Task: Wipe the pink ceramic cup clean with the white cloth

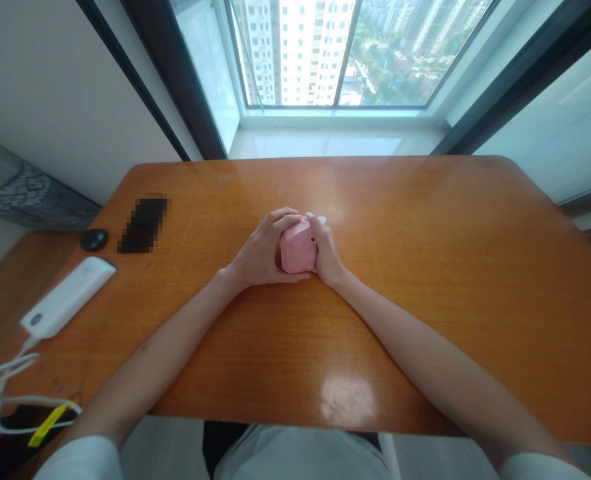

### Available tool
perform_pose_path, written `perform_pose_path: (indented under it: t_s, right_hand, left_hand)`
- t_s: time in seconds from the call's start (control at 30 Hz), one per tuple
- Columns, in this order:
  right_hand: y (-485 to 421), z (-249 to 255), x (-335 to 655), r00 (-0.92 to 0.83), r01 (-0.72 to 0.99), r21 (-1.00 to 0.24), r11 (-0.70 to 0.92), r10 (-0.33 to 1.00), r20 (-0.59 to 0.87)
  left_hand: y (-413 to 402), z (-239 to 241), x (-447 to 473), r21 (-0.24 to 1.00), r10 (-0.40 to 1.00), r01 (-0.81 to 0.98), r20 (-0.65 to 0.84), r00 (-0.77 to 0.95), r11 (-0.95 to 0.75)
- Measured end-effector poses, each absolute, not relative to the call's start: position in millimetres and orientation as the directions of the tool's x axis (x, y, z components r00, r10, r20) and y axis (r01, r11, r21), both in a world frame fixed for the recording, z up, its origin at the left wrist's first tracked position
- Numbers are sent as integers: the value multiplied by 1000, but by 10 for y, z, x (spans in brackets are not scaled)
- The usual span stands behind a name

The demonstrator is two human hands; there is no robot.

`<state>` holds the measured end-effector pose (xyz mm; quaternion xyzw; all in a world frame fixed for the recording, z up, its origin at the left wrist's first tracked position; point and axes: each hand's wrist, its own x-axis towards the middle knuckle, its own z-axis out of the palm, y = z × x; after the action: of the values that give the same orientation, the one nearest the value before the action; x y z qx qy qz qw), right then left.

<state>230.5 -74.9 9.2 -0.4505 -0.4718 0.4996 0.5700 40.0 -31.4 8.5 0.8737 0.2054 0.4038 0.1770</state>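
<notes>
A small pink block-shaped object (298, 248) with angled edges is between my two hands, just over the middle of the wooden table. My left hand (265, 250) wraps round its left side, with the thumb along the near lower edge and the fingers over the top. On the right side, my right hand (328, 252) closes against the same object, its fingers partly hidden behind it. Something small and white (320, 219) shows at the right fingertips; I cannot make out what it is. A dark spot shows between the pink object and the right hand.
The wooden table (455, 280) reaches to a window ledge (335, 143). Along its left side lie a dark pixelated rectangle (143, 225), a round black item (94, 240) and a white power strip-like device (68, 297) with a white cable (20, 400) bearing a yellow tag (49, 425).
</notes>
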Motion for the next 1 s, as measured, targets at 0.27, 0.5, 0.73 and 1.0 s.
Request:
perform_pose_path:
  t_s: [0.27,0.5,0.73,1.0]
  right_hand:
    - [-813,191,2337,9,-66,-986,154,988,154]
    - [-739,93,2316,44,-181,-983,31,999,24]
    - [-713,37,2300,53,-209,-976,62,997,52]
    - [-800,161,2324,40,-49,-989,139,990,137]
  left_hand:
    - [-389,42,450,817,747,186,375,549,-546]
    - [-222,-25,367,505,475,155,601,643,-849]
    - [-237,44,358,443,449,176,647,617,-879]
    - [-302,5,408,809,709,153,385,591,-567]
